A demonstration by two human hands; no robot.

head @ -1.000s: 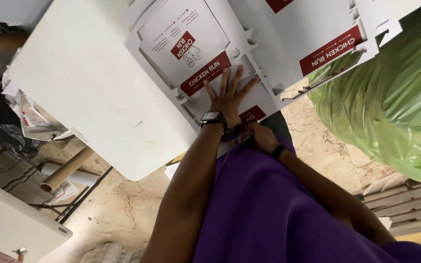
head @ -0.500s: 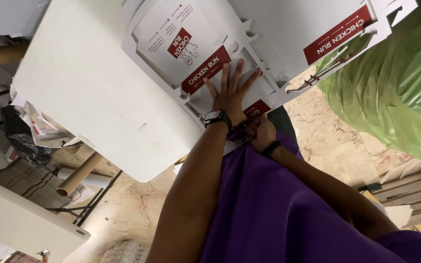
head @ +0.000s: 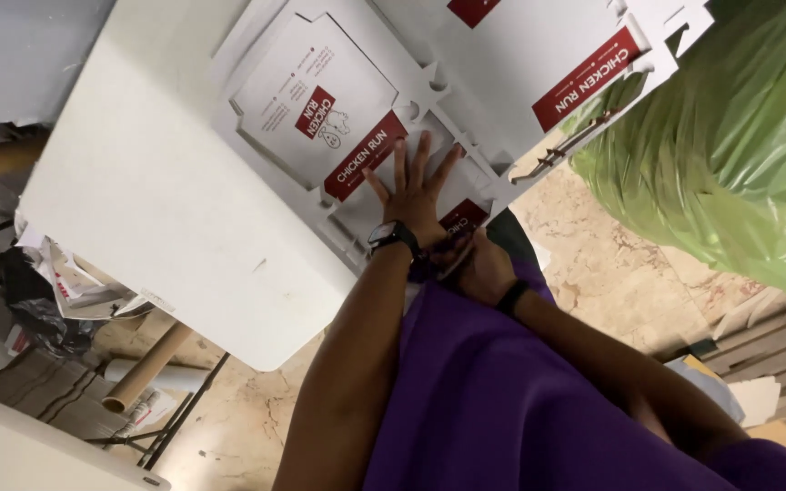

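Surface [head: 156, 209], white and broad, fills the upper left of your view, with a bulging green plastic bag [head: 730, 155] just off its right edge. On the surface lies a flat, die-cut white carton blank [head: 320, 100] with red bands, and a second blank [head: 539, 45] lies beside it toward the bag. Your left hand [head: 416, 195] is spread wide, fingers fanned and palm pressed flat on the near flap of the first blank; it grips nothing. A dark watch [head: 393, 236] sits on that wrist. Your right hand [head: 479, 268] is curled at the near edge of the blank, just beside the left wrist; whether it pinches the cardboard cannot be told. A black band [head: 513, 297] circles its wrist.
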